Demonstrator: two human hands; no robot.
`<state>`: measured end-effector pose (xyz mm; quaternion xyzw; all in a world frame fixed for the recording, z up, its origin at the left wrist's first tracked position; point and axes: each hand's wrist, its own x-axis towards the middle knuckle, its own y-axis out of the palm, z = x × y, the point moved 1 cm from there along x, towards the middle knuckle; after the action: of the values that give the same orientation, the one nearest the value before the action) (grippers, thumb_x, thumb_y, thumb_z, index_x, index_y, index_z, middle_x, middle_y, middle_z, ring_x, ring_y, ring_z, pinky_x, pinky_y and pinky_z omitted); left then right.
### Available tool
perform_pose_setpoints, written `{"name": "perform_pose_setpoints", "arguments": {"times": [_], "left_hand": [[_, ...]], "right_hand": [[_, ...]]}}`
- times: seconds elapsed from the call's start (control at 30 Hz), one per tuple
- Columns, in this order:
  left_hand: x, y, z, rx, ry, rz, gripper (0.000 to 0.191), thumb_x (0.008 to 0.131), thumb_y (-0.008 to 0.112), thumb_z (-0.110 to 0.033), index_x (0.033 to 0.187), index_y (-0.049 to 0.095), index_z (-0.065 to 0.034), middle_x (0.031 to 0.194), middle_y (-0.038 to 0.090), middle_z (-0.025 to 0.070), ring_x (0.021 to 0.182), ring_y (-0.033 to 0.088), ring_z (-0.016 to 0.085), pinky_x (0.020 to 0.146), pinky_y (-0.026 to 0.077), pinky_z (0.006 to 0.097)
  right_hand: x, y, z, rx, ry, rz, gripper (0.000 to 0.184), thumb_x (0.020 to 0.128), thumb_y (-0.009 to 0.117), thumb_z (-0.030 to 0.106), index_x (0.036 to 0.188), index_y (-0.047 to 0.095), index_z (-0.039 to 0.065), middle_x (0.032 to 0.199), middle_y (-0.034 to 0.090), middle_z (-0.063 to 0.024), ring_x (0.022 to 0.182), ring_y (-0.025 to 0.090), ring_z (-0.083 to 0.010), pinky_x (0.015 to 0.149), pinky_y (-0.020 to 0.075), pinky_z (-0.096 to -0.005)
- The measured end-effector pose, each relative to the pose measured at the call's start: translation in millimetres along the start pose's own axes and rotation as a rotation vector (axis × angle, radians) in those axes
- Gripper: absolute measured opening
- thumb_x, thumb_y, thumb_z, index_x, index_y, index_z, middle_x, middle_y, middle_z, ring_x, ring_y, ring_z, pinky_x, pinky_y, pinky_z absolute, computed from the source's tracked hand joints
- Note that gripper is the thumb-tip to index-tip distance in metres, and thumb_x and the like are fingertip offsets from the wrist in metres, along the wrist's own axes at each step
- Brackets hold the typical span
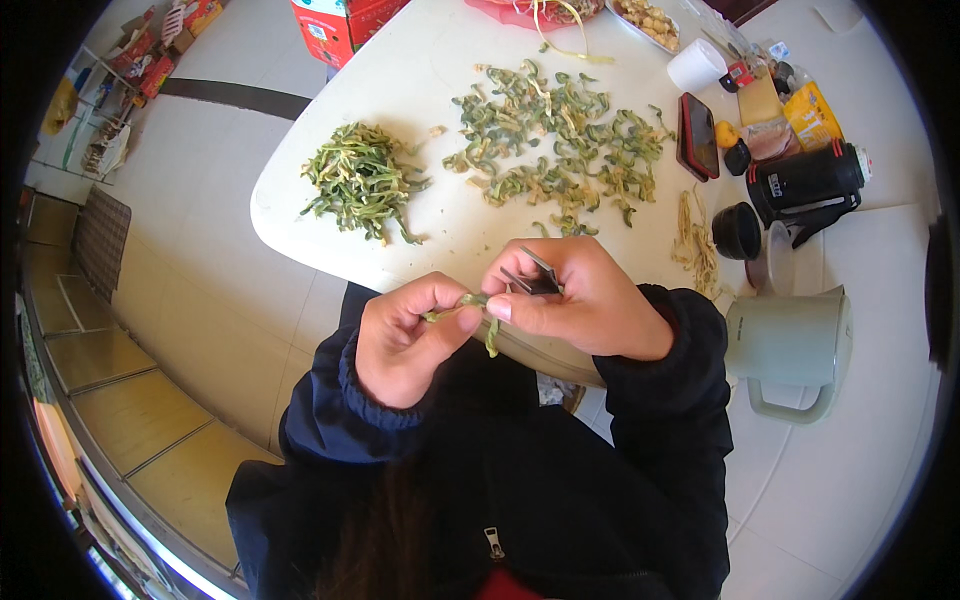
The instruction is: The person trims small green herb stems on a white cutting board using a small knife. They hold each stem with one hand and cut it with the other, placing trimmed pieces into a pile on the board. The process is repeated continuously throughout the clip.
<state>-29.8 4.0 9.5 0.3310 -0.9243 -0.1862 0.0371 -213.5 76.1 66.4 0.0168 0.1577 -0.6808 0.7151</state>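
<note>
My left hand (pixel 420 330) pinches one end of a small green plant piece (pixel 474 300) between thumb and fingers, in front of my body by the table edge. At the same piece, the thumb and forefinger of my right hand (pixel 577 300) meet my left fingertips. A short green end (pixel 492 339) hangs down between the hands. Folded metal tweezers (pixel 538 279) also sit in my right hand, tips pointing up and left. Ahead on the white table (pixel 435 255) lie a heaped pile of green-yellow plant pieces (pixel 360 180) and a loose spread of curled ones (pixel 555 142).
At the right lie pale dry strands (pixel 694 240), a phone (pixel 697 135), a black flask (pixel 806 180), a black cup (pixel 735 231) and a pale green kettle (pixel 784 337). Farther back are a paper roll (pixel 696 64), a red bag (pixel 510 11) and a red carton (pixel 341 30).
</note>
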Motion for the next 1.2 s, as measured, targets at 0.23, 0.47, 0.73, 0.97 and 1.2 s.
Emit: {"name": "perform_pose_setpoints", "arguments": {"times": [0.23,0.47,0.73,0.97,1.2], "left_hand": [[-0.2,-16.6,1.8,-0.076,-0.124,0.140,0.008,0.088,0.063,-0.002,0.080,0.062,-0.0006,0.074,0.056,-0.0049,0.068,0.045,0.002,0.061,0.035,0.0194],[-16.1,-44.7,-1.7,0.085,-0.219,0.326,0.017,0.082,0.064,-0.008,0.076,0.059,0.0072,0.069,0.055,0.0030,0.062,0.045,0.011,0.060,0.038,0.0265],[-25.1,-64.8,14.8,-0.492,-0.120,0.072,0.050,0.096,0.048,-0.043,0.109,0.057,0.0039,0.074,0.044,-0.0004,0.069,0.046,0.013,0.084,0.047,0.0389],[-20.2,-63.0,21.5,-0.776,-0.228,0.010,0.071,0.102,0.031,-0.049,0.142,0.039,0.0097,0.079,0.047,0.0017,0.075,0.048,0.015,0.092,0.045,0.0401],[-16.6,-54.4,14.6,-0.775,-0.217,0.024,0.088,0.100,0.014,-0.064,0.144,0.036,0.0100,0.077,0.046,0.0012,0.077,0.047,0.016,0.093,0.043,0.0381]], "right_hand": [[0.3,0.3,2.0,0.083,0.061,0.070,0.008,0.086,0.067,0.006,0.089,0.063,0.000,0.081,0.059,0.0037,0.067,0.042,-0.0014,0.060,0.0358,-0.0207],[-2.4,3.5,8.7,-0.170,-0.046,0.224,0.009,0.083,0.068,0.005,0.091,0.066,0.002,0.074,0.058,-0.0010,0.063,0.051,-0.0071,0.055,0.0396,-0.0254],[47.4,-9.8,-3.2,-0.562,-0.152,-0.149,0.016,0.083,0.071,0.013,0.087,0.064,0.000,0.066,0.059,-0.0128,0.061,0.058,-0.0233,0.060,0.0454,-0.0332],[114.5,10.8,-37.1,-0.726,-0.213,-0.147,0.015,0.079,0.073,0.007,0.087,0.065,-0.002,0.067,0.057,-0.0124,0.060,0.056,-0.0249,0.060,0.0448,-0.0359],[90.1,6.9,-10.8,-0.622,-0.323,-0.226,0.011,0.085,0.068,0.006,0.096,0.069,0.002,0.072,0.059,-0.0098,0.064,0.057,-0.0185,0.059,0.0427,-0.0294]]}}
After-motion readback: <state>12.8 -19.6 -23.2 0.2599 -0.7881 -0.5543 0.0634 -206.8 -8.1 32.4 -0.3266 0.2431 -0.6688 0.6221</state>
